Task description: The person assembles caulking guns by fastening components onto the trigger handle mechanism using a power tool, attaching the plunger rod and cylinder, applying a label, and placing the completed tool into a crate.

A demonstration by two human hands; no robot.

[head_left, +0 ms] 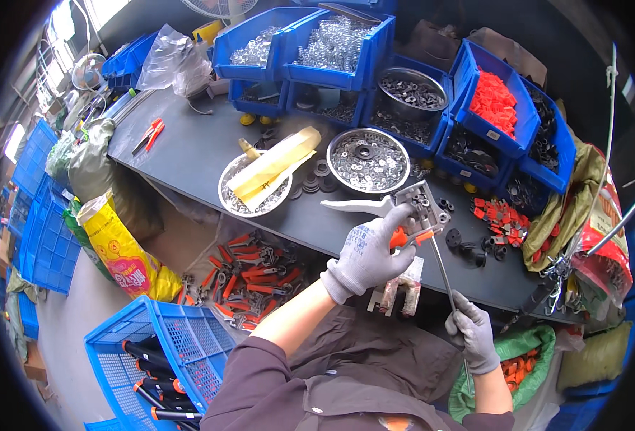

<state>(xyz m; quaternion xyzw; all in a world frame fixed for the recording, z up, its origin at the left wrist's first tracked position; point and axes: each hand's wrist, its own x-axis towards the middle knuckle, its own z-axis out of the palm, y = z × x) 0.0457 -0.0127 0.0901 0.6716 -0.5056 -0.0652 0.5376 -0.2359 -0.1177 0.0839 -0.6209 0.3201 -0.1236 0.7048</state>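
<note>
Fingers (404, 213) of the gloved left hand (364, 253) curl around an orange piece (399, 238) beside a metal bracket (412, 195) (the glove hides how far they wrap it); those of the right hand (475, 336) are closed round a slim metal rod (443, 273). The rod's long axis runs from the bracket toward the person, slanting slightly right, so bracket and orange piece lie up and to the left of the right fingers. The left hand is the nearer one, just beside the bracket. A pale lever (346, 205) points left from there, above the left wrist.

Counted from the largest: one dark counter (195, 144); one blue mesh crate (192, 337) at lower left, its black tubes (146, 352) overlapping too much to number; one uncountable heap of orange-handled tools (245, 280) below the counter's edge; two blue spring bins (324, 77) at the back; one blue bin of red-orange pieces (486, 129) to their right; three metal bowls (369, 192), one of them set in a bin; one rod; one bracket; one lever; one orange piece between the left fingers.
</note>
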